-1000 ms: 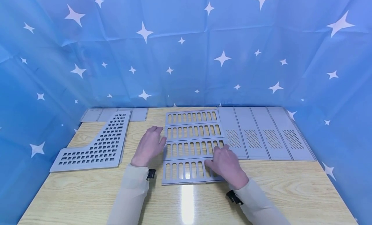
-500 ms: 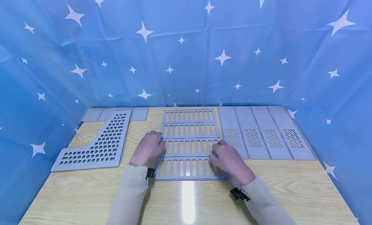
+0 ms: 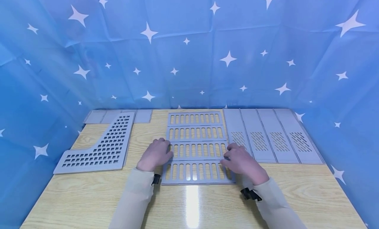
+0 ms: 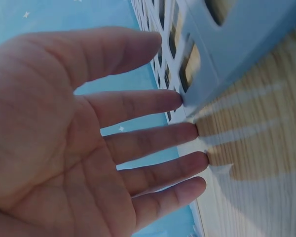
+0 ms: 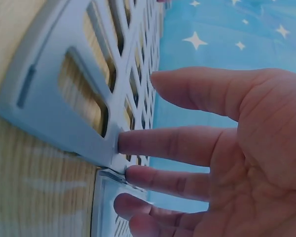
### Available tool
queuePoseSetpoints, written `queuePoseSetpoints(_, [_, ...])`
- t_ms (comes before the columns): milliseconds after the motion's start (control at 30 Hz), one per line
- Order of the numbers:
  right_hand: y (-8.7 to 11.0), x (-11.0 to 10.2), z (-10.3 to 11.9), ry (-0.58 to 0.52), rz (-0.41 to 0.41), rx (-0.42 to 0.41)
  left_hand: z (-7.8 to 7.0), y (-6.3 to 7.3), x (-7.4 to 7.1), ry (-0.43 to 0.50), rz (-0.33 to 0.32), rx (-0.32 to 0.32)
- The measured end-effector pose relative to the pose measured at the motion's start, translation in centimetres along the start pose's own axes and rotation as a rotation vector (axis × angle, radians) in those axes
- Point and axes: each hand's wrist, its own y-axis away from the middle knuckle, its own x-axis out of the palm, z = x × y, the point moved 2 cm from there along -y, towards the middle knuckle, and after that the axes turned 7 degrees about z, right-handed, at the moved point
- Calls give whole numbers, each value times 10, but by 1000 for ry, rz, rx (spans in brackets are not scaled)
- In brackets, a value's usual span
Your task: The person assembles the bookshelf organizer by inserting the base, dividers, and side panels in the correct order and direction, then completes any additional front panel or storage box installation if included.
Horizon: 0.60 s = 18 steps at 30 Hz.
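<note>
A grey slotted panel lies flat on the wooden table in front of me, with oblong openings in several rows. My left hand is at its left edge; in the left wrist view the fingers are straight, the index fingertip touching the panel's edge and the others beside it near the tabletop. At the right edge is my right hand. From the right wrist, its index finger touches the panel's corner, while the thumb stays raised and apart. Neither hand grips the panel.
Right of the slotted panel lies a wide grey panel with slanted vent slits and grooves. To the left, an L-shaped panel with square holes overlaps a narrow grey panel. A blue curtain with white stars stands behind.
The slotted panel shifts left and straightens, then slides slightly back right. My right hand moves from over the panel to its right edge. My left hand lowers slightly against the left edge.
</note>
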Motion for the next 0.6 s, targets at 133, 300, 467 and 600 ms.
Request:
queuePoseSetpoints(133, [0,-2,-7,-48,5,-8,-4,1,0,5,-3,12])
queuePoseSetpoints(300, [0,-5,-12,-92,7,-27,-6,2,0,-21,-12,36])
queuePoseSetpoints(467, [-2,-5,-15,-101,0,-17,-6,3,0,-42,-10,52])
queuePoseSetpoints(600, [-3,-5,-18,-112,1,-12,-6,3,1,-43,-13,58])
